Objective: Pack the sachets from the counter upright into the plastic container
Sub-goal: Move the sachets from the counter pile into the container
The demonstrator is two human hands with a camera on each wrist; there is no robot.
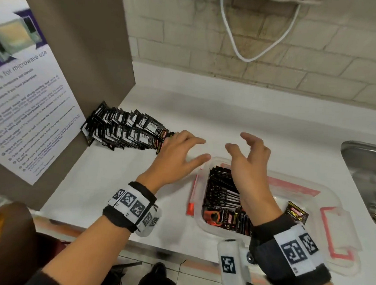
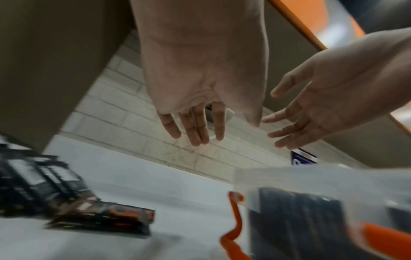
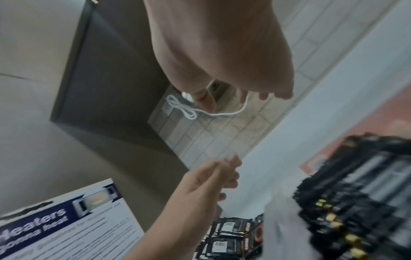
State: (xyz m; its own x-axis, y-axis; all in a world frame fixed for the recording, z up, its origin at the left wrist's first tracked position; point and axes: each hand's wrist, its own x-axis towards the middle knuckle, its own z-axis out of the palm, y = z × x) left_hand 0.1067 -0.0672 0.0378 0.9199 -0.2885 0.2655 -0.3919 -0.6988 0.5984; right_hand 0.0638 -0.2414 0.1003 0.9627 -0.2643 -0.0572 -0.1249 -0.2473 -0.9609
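On the white bench (image 1: pixel 239 123), both hands hover empty, fingers spread: left hand (image 1: pixel 177 157) beside the sachets (image 1: pixel 126 129), right hand (image 1: pixel 249 166) over the plastic container (image 1: pixel 324 194).

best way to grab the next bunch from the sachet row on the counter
Pinch a few sachets at the free right end of the sachet row, coming from the right and above with the left hand. They stand leaning like files, top edges exposed.

Right forearm hides part of the sachets in the plastic container (image 1: pixel 324 196); sink (image 1: pixel 365 175) cut by frame edge; poster (image 1: pixel 31 102) small print unreadable.
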